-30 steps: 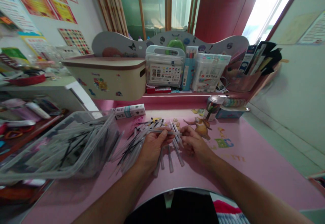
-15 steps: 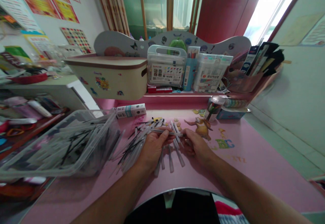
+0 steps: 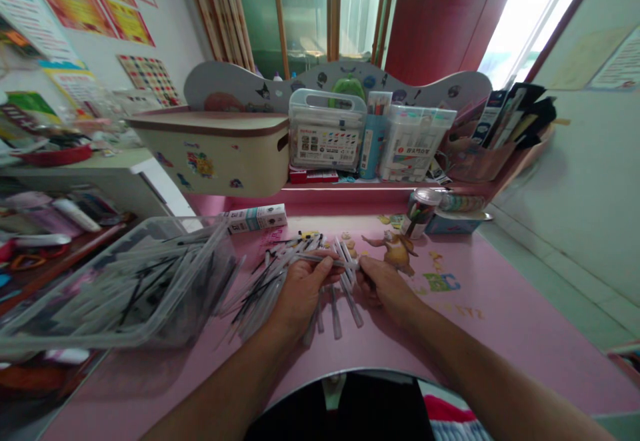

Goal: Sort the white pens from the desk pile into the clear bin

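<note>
My left hand (image 3: 303, 291) is closed on a slim clear pen tube (image 3: 341, 263), held nearly level with thumb and fingers. The thumb and fingers of my right hand (image 3: 383, 283) are pinched at the tube's right end; whether a small part is also between them is too small to make out. Beneath and beside the hands lies a pile of clear tubes and thin black refills (image 3: 263, 287) on the pink desk (image 3: 505, 321). Several loose clear tubes (image 3: 337, 317) lie apart from the pile, pointing towards me.
A clear plastic bin (image 3: 155, 334) full of tubes and black rods stands at left. Behind are a long white box (image 3: 257, 217) and a jar (image 3: 421, 211). The shelf holds a cream storage box (image 3: 215, 161), marker cases (image 3: 327, 137) and a pen holder (image 3: 475, 161).
My right hand's fingertips have shifted slightly and closed in at the tube's right end. My left hand keeps its hold, almost unmoved.
</note>
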Action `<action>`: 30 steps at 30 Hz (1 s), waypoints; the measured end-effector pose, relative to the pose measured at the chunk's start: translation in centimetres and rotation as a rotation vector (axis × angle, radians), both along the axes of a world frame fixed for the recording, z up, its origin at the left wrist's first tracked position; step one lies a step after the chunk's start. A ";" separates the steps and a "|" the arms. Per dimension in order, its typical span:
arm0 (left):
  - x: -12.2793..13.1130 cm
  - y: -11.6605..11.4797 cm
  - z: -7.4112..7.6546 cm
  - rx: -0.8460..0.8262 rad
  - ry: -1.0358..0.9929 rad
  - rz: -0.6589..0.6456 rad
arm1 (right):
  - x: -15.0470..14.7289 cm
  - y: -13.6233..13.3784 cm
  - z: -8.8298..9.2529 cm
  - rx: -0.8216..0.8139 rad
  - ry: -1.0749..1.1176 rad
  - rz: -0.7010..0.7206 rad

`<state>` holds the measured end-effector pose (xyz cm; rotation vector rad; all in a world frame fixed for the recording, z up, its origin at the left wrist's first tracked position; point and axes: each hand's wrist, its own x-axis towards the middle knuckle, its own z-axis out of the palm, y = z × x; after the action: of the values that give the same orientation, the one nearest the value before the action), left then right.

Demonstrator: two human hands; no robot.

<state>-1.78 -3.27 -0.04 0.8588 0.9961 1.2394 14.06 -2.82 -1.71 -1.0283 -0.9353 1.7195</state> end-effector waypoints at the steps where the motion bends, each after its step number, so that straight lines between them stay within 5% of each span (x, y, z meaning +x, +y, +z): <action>1: 0.0 0.0 0.0 -0.001 0.002 0.009 | 0.0 0.0 0.0 0.020 0.001 0.009; 10: -0.7 0.7 0.0 0.049 -0.014 0.251 | 0.6 0.1 0.4 -0.071 0.267 0.032; 15: -0.6 0.2 0.3 0.075 0.086 0.182 | 0.9 0.4 0.0 -0.197 0.244 0.096; 19: -0.3 -0.4 0.4 0.143 0.186 0.138 | 0.6 0.0 -0.1 -0.149 0.176 0.169; 27: -2.4 1.9 1.6 0.245 -0.353 0.541 | 0.9 0.5 0.1 -0.165 0.181 0.036; 30: -2.8 2.0 1.9 0.182 -0.403 0.551 | 1.0 0.9 0.0 -0.158 0.190 -0.053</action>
<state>-4.54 -1.28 1.83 0.4439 0.8193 1.9084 15.03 -1.89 -1.72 -0.9620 -0.6550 1.8323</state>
